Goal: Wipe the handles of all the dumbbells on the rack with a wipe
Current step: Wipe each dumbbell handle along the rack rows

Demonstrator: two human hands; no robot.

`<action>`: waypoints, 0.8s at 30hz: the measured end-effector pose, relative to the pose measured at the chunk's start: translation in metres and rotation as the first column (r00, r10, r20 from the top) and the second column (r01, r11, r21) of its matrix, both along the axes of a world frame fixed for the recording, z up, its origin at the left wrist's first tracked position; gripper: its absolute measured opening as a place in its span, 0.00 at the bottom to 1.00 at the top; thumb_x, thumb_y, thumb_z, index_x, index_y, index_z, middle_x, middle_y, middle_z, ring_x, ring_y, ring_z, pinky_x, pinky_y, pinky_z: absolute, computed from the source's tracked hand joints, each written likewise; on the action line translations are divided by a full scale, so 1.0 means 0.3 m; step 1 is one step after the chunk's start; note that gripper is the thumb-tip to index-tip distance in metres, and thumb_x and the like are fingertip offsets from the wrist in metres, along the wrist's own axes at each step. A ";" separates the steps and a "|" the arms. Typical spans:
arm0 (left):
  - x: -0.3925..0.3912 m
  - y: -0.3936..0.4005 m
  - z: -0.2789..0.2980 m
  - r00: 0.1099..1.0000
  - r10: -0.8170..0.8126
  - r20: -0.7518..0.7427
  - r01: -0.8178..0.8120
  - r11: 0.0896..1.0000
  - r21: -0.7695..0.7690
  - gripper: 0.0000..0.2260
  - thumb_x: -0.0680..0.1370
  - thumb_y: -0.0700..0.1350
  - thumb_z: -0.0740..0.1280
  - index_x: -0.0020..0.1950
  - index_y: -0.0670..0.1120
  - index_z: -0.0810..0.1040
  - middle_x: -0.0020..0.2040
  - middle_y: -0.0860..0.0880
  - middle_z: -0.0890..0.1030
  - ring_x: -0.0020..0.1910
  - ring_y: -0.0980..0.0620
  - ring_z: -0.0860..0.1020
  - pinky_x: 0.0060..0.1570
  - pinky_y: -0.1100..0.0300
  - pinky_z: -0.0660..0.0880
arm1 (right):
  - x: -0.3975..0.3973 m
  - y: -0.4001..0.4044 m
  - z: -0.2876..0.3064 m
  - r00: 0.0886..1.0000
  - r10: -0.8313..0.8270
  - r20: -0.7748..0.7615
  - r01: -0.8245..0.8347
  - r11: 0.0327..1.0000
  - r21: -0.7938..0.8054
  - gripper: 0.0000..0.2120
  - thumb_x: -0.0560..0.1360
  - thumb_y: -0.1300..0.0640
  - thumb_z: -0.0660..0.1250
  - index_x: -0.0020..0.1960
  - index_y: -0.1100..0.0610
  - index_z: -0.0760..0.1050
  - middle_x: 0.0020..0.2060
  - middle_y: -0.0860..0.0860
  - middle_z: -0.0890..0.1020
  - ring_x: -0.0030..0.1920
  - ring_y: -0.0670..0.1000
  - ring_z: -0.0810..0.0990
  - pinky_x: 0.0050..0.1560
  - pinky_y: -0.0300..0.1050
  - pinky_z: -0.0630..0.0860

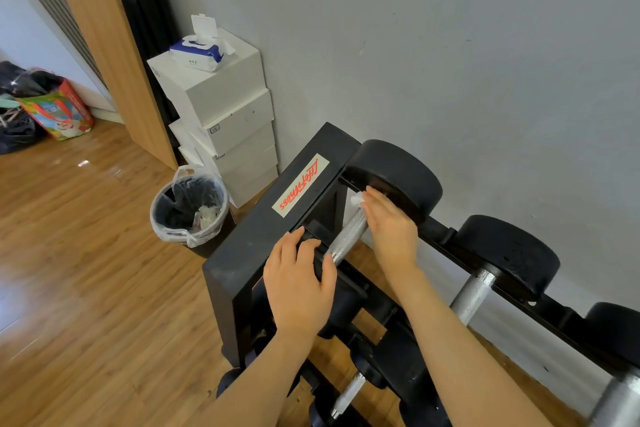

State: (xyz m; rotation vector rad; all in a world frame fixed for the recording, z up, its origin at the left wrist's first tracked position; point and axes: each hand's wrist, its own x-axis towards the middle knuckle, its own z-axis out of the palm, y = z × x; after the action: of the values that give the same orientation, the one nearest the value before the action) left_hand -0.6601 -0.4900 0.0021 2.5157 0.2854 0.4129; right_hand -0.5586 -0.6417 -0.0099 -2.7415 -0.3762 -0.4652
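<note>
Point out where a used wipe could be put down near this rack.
Free: the rack's flat end frame beside the left hand, and the white box top right of the wipes pack. Crowded: around the handle, between both hands.

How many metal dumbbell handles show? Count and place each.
4. Top tier: one handle under the right hand, one to its right, one at the right edge. Lower tier: one, bottom centre. Arms may hide more.

knurled bright metal handle [348,236] — matt black rubbery dumbbell heads [398,177], glossy wood floor [86,253].
</note>
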 end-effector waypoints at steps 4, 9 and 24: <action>-0.001 0.001 -0.001 1.000 0.005 -0.004 -0.005 1.000 -0.005 0.19 0.78 0.56 0.56 0.57 0.50 0.81 0.64 0.51 0.78 0.67 0.50 0.71 0.65 0.54 0.62 | -0.035 0.006 -0.009 0.988 0.145 -0.050 -0.150 0.981 -0.123 0.27 0.64 0.63 0.77 0.62 0.62 0.77 0.59 0.56 0.80 0.57 0.55 0.81 0.57 0.45 0.74; 0.000 0.002 -0.001 1.000 -0.001 -0.018 0.001 1.000 -0.004 0.19 0.78 0.57 0.55 0.57 0.51 0.81 0.64 0.52 0.77 0.68 0.51 0.71 0.66 0.54 0.61 | 0.010 -0.009 0.020 0.998 0.046 -0.051 -0.049 0.996 -0.071 0.25 0.67 0.64 0.76 0.62 0.62 0.76 0.59 0.57 0.80 0.60 0.56 0.80 0.60 0.47 0.73; -0.002 -0.002 0.005 1.000 0.010 -0.023 -0.010 1.000 -0.008 0.20 0.78 0.57 0.55 0.55 0.50 0.82 0.64 0.51 0.78 0.68 0.49 0.71 0.66 0.53 0.60 | -0.051 0.003 -0.012 0.986 0.167 -0.008 -0.162 0.969 0.188 0.22 0.66 0.70 0.75 0.59 0.64 0.78 0.57 0.58 0.82 0.56 0.57 0.82 0.55 0.50 0.79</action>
State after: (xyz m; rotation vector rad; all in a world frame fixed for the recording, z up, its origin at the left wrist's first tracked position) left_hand -0.6607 -0.4907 0.0035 2.5135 0.3086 0.3861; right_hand -0.5739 -0.6409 -0.0134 -2.5077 -0.5216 -0.4024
